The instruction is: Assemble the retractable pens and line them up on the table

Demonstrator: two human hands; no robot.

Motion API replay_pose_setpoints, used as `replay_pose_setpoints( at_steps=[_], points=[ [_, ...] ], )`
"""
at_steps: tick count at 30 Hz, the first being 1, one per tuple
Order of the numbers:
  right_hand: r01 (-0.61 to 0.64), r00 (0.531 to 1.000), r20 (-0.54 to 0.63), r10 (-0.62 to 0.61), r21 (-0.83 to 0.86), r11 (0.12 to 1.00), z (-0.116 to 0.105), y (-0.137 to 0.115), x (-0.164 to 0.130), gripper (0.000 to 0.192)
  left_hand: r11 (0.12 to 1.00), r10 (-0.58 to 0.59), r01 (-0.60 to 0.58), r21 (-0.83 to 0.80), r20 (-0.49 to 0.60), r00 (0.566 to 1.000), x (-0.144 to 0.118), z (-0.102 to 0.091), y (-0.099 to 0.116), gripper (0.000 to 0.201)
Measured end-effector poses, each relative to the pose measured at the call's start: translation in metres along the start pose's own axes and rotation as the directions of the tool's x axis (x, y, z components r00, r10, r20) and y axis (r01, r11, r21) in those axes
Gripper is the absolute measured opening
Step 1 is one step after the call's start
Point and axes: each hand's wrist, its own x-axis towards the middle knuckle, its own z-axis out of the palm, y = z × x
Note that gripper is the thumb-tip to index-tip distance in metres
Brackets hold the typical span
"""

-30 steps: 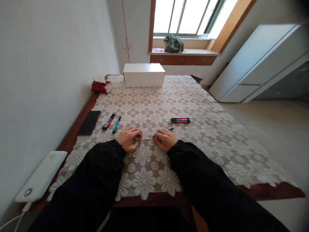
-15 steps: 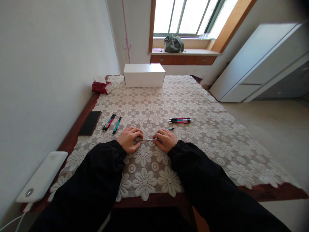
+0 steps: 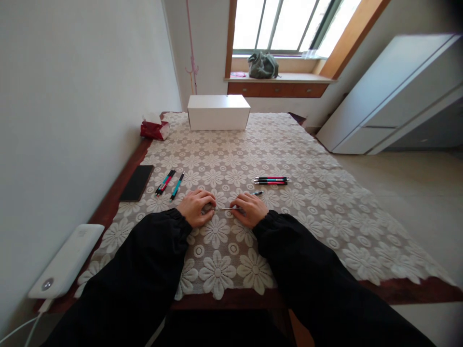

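Head view: both hands sit mid-frame on the lace tablecloth. Left hand and right hand are curled, fingers pinched on a thin pen refill stretched between them. Spare pens lie just above.

Bright window, white walls

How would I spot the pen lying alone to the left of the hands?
Start at the black phone by the left table edge. Right of it lie two pens side by side, then one teal pen, apart from them and nearest the left hand.
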Motion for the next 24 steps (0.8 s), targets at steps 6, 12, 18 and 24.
replay_pose_setpoints(
  at_steps=[6,12,18,24],
  points=[
    [-0.001,1.000,-0.009,0.001,-0.006,1.000,-0.0010,-0.0012,0.0004,0.009,1.000,-0.004,0.004,0.008,-0.003,1.000,-0.0009,-0.0004,0.0018,0.014],
    [0.003,1.000,-0.009,-0.003,-0.013,1.000,-0.0005,-0.0012,0.0004,0.009,1.000,-0.009,0.009,0.010,0.002,1.000,-0.0007,-0.0001,0.0001,0.012],
    [-0.004,1.000,-0.015,0.004,-0.029,1.000,0.0021,-0.0003,-0.0004,0.015,1.000,-0.007,0.008,0.007,-0.004,1.000,-0.0010,0.0002,0.0000,0.015],
    [0.009,1.000,-0.005,-0.009,-0.031,0.999,0.0009,-0.0003,-0.0007,0.018,1.000,-0.005,0.005,0.010,0.004,1.000,0.0000,0.0001,-0.0009,0.015]
  ],
)
